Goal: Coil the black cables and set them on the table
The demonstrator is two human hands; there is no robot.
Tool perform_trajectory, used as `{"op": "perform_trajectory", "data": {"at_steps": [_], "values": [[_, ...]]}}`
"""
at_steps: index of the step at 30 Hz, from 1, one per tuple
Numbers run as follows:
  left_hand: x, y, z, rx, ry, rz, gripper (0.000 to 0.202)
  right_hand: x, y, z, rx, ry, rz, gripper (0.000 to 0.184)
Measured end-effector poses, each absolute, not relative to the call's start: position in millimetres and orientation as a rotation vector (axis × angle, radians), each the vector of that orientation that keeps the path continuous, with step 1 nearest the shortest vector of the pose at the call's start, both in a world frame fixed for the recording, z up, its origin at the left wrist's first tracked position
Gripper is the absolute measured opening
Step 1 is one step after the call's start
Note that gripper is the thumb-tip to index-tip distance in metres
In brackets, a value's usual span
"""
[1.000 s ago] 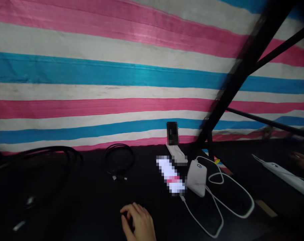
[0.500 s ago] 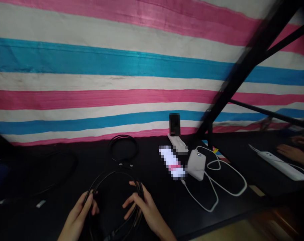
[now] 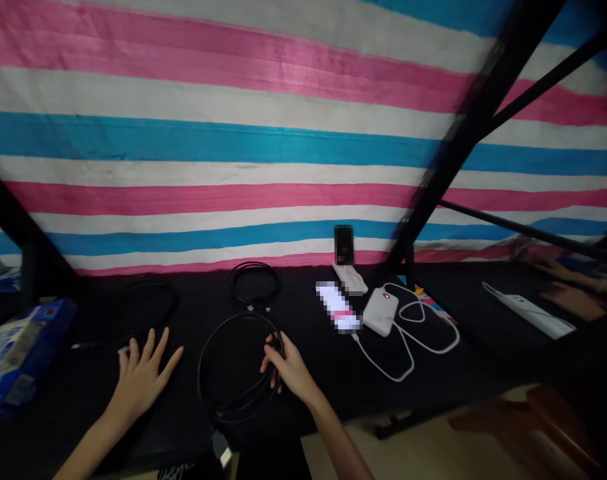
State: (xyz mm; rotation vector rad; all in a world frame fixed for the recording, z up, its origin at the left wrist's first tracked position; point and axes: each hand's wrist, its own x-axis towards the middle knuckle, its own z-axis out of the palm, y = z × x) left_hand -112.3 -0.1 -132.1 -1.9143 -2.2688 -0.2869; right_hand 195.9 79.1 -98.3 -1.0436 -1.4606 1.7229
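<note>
A coiled black cable hangs from my right hand, whose fingers are wrapped round the right side of the loop. Its plug dangles at the lower left, near the table's front edge. My left hand is spread with the palm down, fingers apart, over the near end of another black cable on the left of the table. One connector of that cable shows left of the fingertips. A smaller coiled black cable lies farther back with its connectors facing me.
A white power bank with a white cable sits beside a blurred lit phone. A blue package stands at far left. Black metal bars rise at both sides. Another person's hand is at right by a white device.
My left hand has let go of the coiled cable and moved left to the other cable. My right hand keeps the coil. The view has shifted left.
</note>
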Motion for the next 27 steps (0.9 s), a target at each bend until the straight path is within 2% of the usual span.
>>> {"op": "perform_trajectory", "data": {"at_steps": [4,8,9,12,16,18,22,27], "values": [[-82.0,9.0,-92.6,-1.929,-2.641,-0.788,0.048,197.5,76.5,-99.2,-0.957,-1.445,1.682,0.046],[-17.5,-14.5,-76.4,-2.122,-2.597,-1.108,0.055,201.8,65.9,-96.8,-0.939,-1.425,1.646,0.049],[-2.5,-21.6,-75.8,-2.177,-2.623,-1.502,0.056,203.3,62.0,-96.4,-0.948,-1.391,1.630,0.048],[24.1,-37.4,-77.4,-2.140,-2.635,-1.761,0.057,210.3,47.1,-95.4,-0.942,-1.228,1.624,0.047],[20.1,-50.7,-77.5,-1.997,-2.764,-1.920,0.063,227.7,19.5,-86.3,-0.867,-1.023,1.818,0.054],[13.2,-58.9,-73.1,-2.035,-2.854,-1.977,0.066,237.5,4.5,-75.7,-0.826,-1.004,1.862,0.052],[2.4,-79.7,-54.7,-2.227,-2.988,-1.982,0.070,254.3,-22.2,-47.5,-0.863,-1.077,1.765,0.041],[-21.4,-102.8,-35.3,-2.147,-2.994,-1.921,0.058,278.8,-40.4,-21.8,-0.878,-0.880,1.614,0.042]]}}
